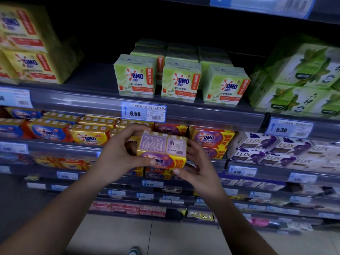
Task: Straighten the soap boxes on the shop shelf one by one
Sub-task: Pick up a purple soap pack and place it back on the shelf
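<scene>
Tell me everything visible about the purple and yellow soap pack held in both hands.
The purple and yellow soap pack is a glossy wrapped block, apparently two bars stacked. Its upturned face is pale lilac with fine print and a small barcode; the front shows a purple oval with the OMO logo on yellow and a red-orange tab at right. It is held roughly level in front of the matching packs' shelf row, off the shelf. The left hand grips its left end, thumb across the front; the right hand holds its right end.

Three front green OMO boxes [135,76], perhaps more behind; two hands [117,155].
</scene>
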